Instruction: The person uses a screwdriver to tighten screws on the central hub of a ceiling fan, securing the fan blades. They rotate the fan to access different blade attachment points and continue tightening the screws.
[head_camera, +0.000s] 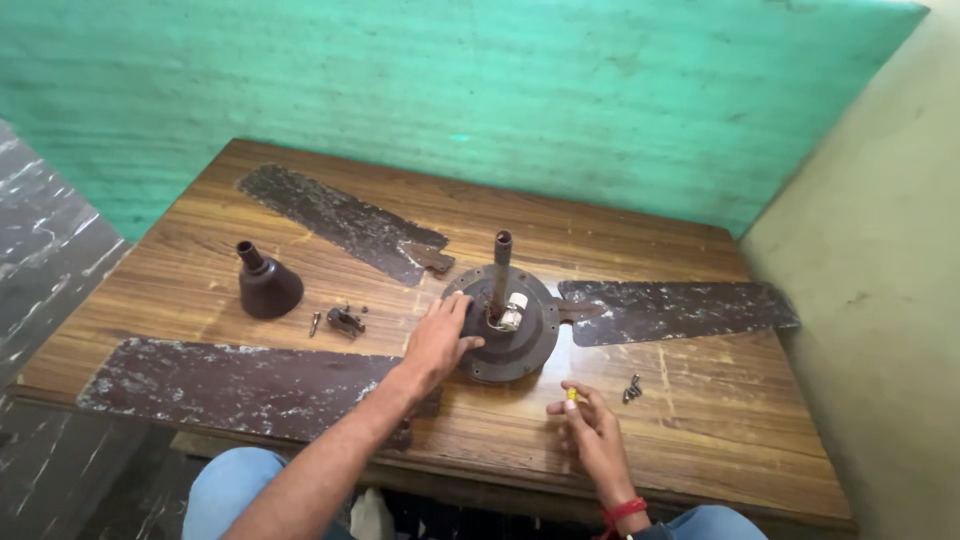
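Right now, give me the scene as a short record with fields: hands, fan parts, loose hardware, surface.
left hand: left hand rests on the rim of the fan motor housing
right hand: right hand pinches a small yellow-tipped tool, apart from the motor
motor: flat on the wooden table, rod upright
blades: three detached blades, far, right, near
canopy cup: brown cone, left of the motor
loose hardware: screws right of the motor; small bracket by the cone

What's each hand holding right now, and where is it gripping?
The right hand pinches a small yellow-tipped thing at its fingertips; what it is cannot be told. The left hand rests flat on the fan motor, gripping nothing.
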